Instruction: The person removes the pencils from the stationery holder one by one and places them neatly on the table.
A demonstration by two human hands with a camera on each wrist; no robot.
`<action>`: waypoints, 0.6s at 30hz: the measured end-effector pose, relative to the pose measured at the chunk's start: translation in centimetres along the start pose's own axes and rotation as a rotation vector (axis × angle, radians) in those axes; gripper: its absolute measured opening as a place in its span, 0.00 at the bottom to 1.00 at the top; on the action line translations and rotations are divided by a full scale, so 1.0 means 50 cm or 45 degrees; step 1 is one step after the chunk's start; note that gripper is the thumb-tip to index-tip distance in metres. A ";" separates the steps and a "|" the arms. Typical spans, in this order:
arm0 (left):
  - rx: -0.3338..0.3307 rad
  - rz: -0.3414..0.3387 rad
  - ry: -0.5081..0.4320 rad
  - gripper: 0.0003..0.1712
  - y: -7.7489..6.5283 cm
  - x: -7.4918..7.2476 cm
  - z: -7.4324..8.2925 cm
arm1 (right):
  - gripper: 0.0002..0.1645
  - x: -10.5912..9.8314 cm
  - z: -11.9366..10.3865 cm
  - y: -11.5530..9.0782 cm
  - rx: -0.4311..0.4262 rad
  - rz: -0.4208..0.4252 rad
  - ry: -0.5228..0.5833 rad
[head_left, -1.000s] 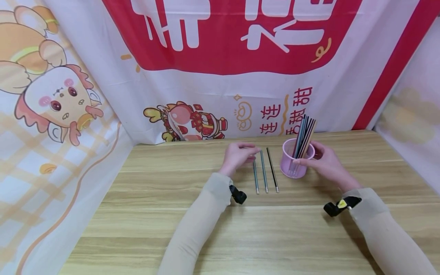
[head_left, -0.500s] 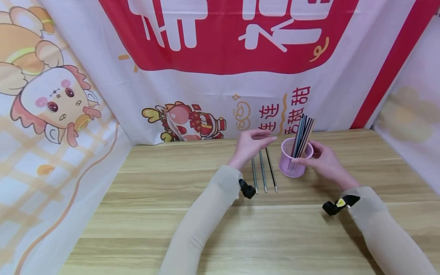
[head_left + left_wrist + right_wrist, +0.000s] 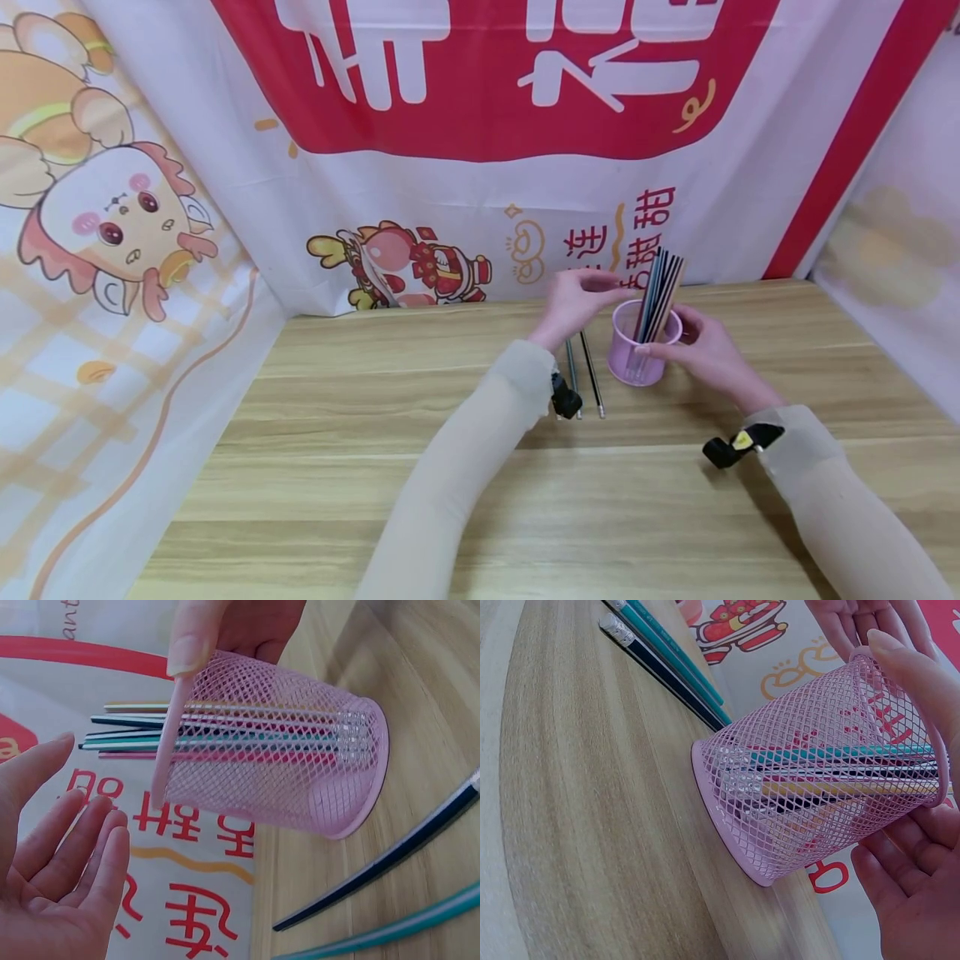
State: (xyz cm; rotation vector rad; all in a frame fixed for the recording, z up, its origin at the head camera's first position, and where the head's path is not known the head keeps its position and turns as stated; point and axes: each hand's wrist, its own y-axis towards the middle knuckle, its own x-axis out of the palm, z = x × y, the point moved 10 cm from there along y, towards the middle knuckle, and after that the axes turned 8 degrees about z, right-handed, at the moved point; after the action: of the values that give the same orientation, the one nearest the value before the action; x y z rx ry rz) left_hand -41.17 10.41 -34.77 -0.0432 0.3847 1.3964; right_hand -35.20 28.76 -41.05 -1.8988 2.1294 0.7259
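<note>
A pink mesh pencil cup (image 3: 624, 360) stands on the table with several pencils (image 3: 658, 292) leaning in it, eraser ends down. My right hand (image 3: 711, 357) holds the cup from the right, thumb over the rim and fingers on the far side. My left hand (image 3: 576, 305) hovers just left of the rim; in the left wrist view its fingers (image 3: 71, 855) are spread and grasp nothing, apart from the pencil tips. On the table beside the cup lie a black pencil (image 3: 593, 379) and a teal pencil (image 3: 573, 367). Another pencil's end (image 3: 558, 417) shows, the rest hidden by my left arm.
The wooden table (image 3: 345, 417) meets a printed white and red cloth (image 3: 450, 183) right behind the cup. Another printed cloth (image 3: 127, 333) hangs along the left side. Black camera straps (image 3: 567, 398) sit on both wrists.
My left hand has moved right, from above the loose pencils to beside the cup's rim, and now covers part of them. My right hand keeps its hold on the cup.
</note>
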 end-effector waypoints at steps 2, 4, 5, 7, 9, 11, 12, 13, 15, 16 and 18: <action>0.002 -0.010 0.015 0.24 0.002 0.010 0.003 | 0.47 0.000 -0.002 0.000 -0.011 0.006 0.007; 0.007 -0.021 0.017 0.23 0.002 0.020 0.005 | 0.47 0.000 -0.004 -0.001 -0.018 0.006 0.007; 0.012 -0.024 0.018 0.23 0.003 0.025 0.005 | 0.47 0.000 -0.004 -0.001 -0.019 0.005 0.010; 0.027 -0.028 0.033 0.22 0.005 0.034 0.006 | 0.47 0.000 -0.005 -0.002 -0.015 0.005 0.010; 0.038 -0.030 0.047 0.21 0.008 0.042 0.004 | 0.47 0.001 -0.005 -0.003 -0.006 0.001 0.007; 0.049 -0.027 0.068 0.21 0.011 0.049 0.002 | 0.48 0.001 -0.007 -0.004 0.000 -0.003 0.003; 0.054 -0.025 0.081 0.21 0.012 0.053 0.002 | 0.48 0.001 -0.008 -0.004 0.004 -0.004 -0.001; 0.055 -0.025 0.080 0.21 0.013 0.057 0.001 | 0.49 0.001 -0.009 -0.004 0.004 -0.004 -0.002; 0.048 -0.016 0.093 0.20 0.013 0.062 -0.002 | 0.48 0.001 -0.010 -0.004 -0.004 -0.002 0.002; 0.046 -0.012 0.099 0.20 0.013 0.064 -0.004 | 0.48 0.001 -0.010 -0.004 -0.007 0.000 0.002; 0.041 -0.009 0.108 0.19 0.012 0.067 -0.008 | 0.47 0.001 -0.009 -0.003 -0.009 0.003 0.005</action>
State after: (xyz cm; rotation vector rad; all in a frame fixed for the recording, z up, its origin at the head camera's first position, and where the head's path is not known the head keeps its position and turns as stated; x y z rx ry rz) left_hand -41.44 13.61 -36.00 -0.0777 0.4769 1.3841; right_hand -34.98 28.50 -40.72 -1.9029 2.1343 0.7318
